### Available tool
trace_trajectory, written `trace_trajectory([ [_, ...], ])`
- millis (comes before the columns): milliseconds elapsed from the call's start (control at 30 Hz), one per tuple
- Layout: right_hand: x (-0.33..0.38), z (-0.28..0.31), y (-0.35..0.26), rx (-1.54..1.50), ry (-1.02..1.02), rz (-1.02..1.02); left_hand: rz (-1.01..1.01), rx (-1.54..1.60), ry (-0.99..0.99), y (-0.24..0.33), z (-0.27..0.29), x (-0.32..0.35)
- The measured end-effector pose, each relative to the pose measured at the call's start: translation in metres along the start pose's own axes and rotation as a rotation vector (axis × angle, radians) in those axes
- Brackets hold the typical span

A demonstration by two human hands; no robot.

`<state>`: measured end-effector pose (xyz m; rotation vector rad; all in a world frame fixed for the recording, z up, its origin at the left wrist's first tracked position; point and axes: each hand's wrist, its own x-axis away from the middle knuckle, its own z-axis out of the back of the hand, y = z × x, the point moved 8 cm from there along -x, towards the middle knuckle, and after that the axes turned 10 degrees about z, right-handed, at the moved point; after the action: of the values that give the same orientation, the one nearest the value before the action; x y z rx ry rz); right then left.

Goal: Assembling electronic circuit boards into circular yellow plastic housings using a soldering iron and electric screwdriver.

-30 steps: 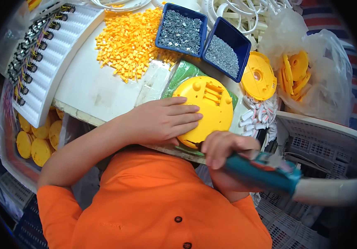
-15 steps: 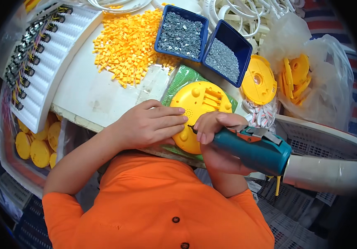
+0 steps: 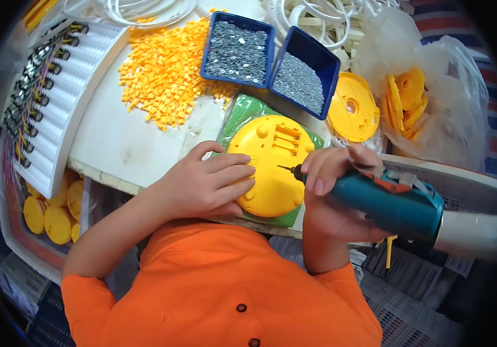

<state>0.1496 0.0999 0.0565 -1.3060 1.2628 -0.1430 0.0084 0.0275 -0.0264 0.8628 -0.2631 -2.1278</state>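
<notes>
Right fingers (image 3: 321,169) grip teal screwdriver (image 3: 390,205); orange shirt (image 3: 225,272) bears unreadable lettering (image 3: 154,318)

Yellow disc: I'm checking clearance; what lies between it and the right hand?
Head view: the dark bit of the teal screwdriver reaches from the right hand over the yellow disc; contact unclear.

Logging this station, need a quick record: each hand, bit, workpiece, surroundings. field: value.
left hand: fingers on left side of yellow round shell
right hand: closed around teal power driver
bit: over the shell, contact unclear
shell: on green mat, rectangular recess facing up
beyond shell: two blue tubs of small metal parts
left: heap of small yellow pieces, white foam tray
right: yellow round cover
</notes>
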Motion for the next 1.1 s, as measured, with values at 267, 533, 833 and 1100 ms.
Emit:
trace_trajectory([
  [267, 0.024, 0.048, -0.005, 0.091, 0.261, 0.079, 0.176, 0.002, -0.296, 0.022, -0.030, -0.035],
  [533, 0.004, 0.078, -0.020, 0.287, 0.452, 0.076, -0.087, -0.161, -0.383, 0.020, -0.023, -0.040],
  [833, 0.032, 0.068, -0.036, 1.052, 0.106, 0.200, 0.075, 0.165, -0.010, 0.002, 0.052, -0.093],
  [1100, 0.050, 0.038, -0.025, 0.963, 0.024, 0.192, 0.121, 0.204, 0.080, 0.010, 0.048, -0.068],
])
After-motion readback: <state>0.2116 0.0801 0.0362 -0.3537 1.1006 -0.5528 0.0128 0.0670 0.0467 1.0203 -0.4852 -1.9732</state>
